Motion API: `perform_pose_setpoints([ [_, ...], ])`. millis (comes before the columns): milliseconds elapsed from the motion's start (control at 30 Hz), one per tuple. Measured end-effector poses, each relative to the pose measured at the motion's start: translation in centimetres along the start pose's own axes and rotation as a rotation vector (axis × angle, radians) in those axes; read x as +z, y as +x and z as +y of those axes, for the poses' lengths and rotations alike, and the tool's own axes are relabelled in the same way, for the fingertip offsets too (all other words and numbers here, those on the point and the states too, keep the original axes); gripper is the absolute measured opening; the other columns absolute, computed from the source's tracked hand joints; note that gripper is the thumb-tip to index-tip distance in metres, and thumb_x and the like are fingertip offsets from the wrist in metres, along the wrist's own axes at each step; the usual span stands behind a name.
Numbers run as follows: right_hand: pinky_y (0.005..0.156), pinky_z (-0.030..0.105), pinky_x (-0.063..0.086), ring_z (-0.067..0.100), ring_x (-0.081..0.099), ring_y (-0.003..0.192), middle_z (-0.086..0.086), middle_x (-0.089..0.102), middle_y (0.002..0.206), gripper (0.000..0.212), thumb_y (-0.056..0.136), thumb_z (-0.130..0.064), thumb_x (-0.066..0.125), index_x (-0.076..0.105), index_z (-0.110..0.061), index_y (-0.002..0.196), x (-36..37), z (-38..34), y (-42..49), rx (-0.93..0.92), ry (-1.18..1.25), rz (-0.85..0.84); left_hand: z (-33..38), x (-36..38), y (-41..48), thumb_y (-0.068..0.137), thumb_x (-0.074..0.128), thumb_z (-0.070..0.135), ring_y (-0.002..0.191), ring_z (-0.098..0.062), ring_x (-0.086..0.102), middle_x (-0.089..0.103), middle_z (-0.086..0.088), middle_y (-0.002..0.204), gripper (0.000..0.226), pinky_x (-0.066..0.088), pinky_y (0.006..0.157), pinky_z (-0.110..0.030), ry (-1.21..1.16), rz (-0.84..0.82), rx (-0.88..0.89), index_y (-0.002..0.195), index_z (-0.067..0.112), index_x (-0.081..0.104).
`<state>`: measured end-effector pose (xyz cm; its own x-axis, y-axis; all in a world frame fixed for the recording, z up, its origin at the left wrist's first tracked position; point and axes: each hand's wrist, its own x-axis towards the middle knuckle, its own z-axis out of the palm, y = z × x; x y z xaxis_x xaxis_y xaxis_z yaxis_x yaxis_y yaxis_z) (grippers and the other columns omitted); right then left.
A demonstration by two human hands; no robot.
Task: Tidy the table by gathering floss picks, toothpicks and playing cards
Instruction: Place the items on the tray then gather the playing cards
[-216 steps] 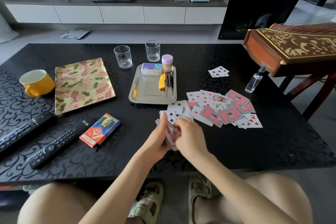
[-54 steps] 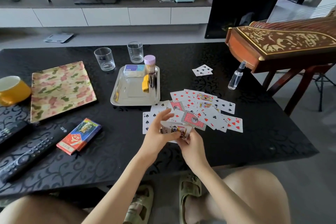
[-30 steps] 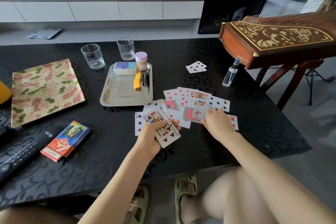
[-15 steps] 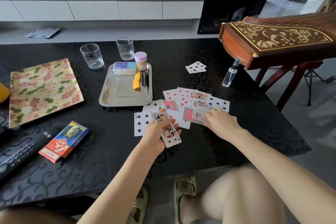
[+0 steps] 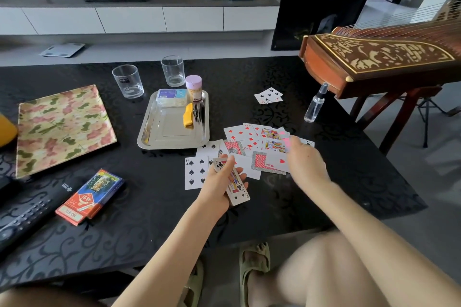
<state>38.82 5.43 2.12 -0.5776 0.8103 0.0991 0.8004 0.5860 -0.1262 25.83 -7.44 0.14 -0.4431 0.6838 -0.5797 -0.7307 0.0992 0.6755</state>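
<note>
My left hand is holding a stack of cards in curled fingers. My right hand is pinching one blurry card over the loose cards lying on the table.

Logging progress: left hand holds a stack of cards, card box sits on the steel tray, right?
No: the head view shows the card box on the table beside the remote, not on the steel tray. The left hand does hold the stack of cards.
</note>
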Motion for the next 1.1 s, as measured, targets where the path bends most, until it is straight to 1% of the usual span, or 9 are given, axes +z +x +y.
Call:
perform_pose_setpoints([
  [100, 0.046, 0.018, 0.026, 0.014, 0.049, 0.062, -0.003, 0.05, 0.07, 0.024, 0.099, -0.015, 0.04, 0.045, -0.001, 0.117, -0.7, -5.0, -3.2, -0.03, 0.331, 0.034, -0.5, 0.7, -0.1, 0.087, 0.051, 0.052, 0.094, -0.027, 0.064, 0.063, -0.015, 0.109, 0.045, 0.053, 0.085, -0.045, 0.063, -0.039, 0.018, 0.119, 0.02, 0.05],
  [200, 0.059, 0.023, 0.043, 0.021, 0.063, 0.079, 0.005, 0.063, 0.085, 0.022, 0.098, -0.021, 0.04, 0.052, -0.004, 0.106, 0.0, -8.2, -5.8, -0.128, 0.401, -0.119, -0.9, 1.1, -0.5, 0.082, 0.051, 0.059, 0.095, -0.02, 0.064, 0.061, -0.015, 0.117, 0.058, 0.053, 0.079, -0.036, 0.125, -0.119, 0.009, 0.126, 0.022, 0.045],
  [367, 0.094, 0.031, 0.045, 0.017, 0.06, 0.105, 0.005, 0.067, 0.114, 0.031, 0.094, -0.029, 0.05, 0.064, -0.009, 0.114, 0.1, -6.4, -5.1, -0.186, 0.776, -0.491, 0.1, -0.9, 0.3, 0.097, 0.046, 0.017, 0.078, -0.02, 0.057, 0.056, -0.008, 0.09, 0.035, 0.05, 0.074, -0.04, -0.029, -0.052, 0.064, 0.132, 0.025, 0.046],
  [467, 0.108, 0.035, 0.032, 0.02, 0.043, 0.128, 0.0, 0.054, 0.134, 0.047, 0.093, -0.039, 0.05, 0.05, -0.013, 0.133, 2.3, -4.2, -1.8, -0.233, 0.194, -0.128, 0.8, -1.5, 0.4, 0.099, 0.042, 0.012, 0.07, -0.022, 0.055, 0.054, -0.01, 0.081, 0.031, 0.05, 0.075, -0.043, -0.077, 0.009, 0.052, 0.127, 0.023, 0.05],
  [533, 0.116, 0.045, 0.017, 0.029, 0.027, 0.139, 0.006, 0.04, 0.146, 0.058, 0.094, -0.044, 0.045, 0.035, -0.011, 0.141, 3.7, -3.5, -0.6, -0.235, -0.103, -0.123, 1.2, -1.8, 0.3, 0.097, 0.044, 0.009, 0.07, -0.022, 0.056, 0.054, -0.01, 0.08, 0.034, 0.051, 0.074, -0.043, -0.07, 0.054, 0.062, 0.125, 0.028, 0.049],
  [633, 0.118, 0.05, 0.002, 0.034, 0.014, 0.143, 0.01, 0.031, 0.151, 0.054, 0.097, -0.042, 0.039, 0.038, -0.009, 0.141, 5.0, -2.4, -1.5, -0.328, -0.18, -0.18, 1.8, -2.7, 0.2, 0.096, 0.044, 0.006, 0.068, -0.023, 0.056, 0.056, -0.011, 0.079, 0.039, 0.05, 0.075, -0.044, -0.096, 0.068, 0.059, 0.128, 0.028, 0.048],
  [800, 0.111, 0.052, 0.029, 0.032, 0.036, 0.136, 0.008, 0.048, 0.141, 0.057, 0.093, -0.05, 0.028, 0.05, -0.016, 0.134, 5.5, -0.2, -7.3, -0.708, -0.256, -0.084, 2.4, -3.8, 0.1, 0.096, 0.045, 0.006, 0.07, -0.022, 0.056, 0.057, -0.011, 0.081, 0.039, 0.05, 0.082, -0.044, -0.072, 0.099, 0.057, 0.129, 0.027, 0.05],
  [900, 0.109, 0.046, 0.032, 0.028, 0.041, 0.133, 0.005, 0.05, 0.14, 0.061, 0.091, -0.056, 0.035, 0.051, -0.017, 0.134, 5.6, 1.8, -8.7, -0.838, -0.222, -0.051, 2.3, -3.9, -0.5, 0.095, 0.046, 0.006, 0.069, -0.021, 0.055, 0.056, -0.011, 0.081, 0.04, 0.05, 0.073, -0.04, -0.078, 0.069, 0.034, 0.129, 0.026, 0.049],
  [1100, 0.086, 0.033, 0.056, 0.016, 0.066, 0.105, 0.004, 0.071, 0.11, 0.05, 0.062, -0.035, 0.086, 0.072, -0.01, 0.103, 6.3, 2.3, -10.1, -0.871, -0.058, 0.01, 1.5, -3.8, -1.6, 0.095, 0.048, 0.006, 0.071, -0.023, 0.057, 0.057, -0.011, 0.082, 0.039, 0.05, 0.071, -0.039, -0.042, 0.029, 0.014, 0.129, 0.023, 0.049],
])
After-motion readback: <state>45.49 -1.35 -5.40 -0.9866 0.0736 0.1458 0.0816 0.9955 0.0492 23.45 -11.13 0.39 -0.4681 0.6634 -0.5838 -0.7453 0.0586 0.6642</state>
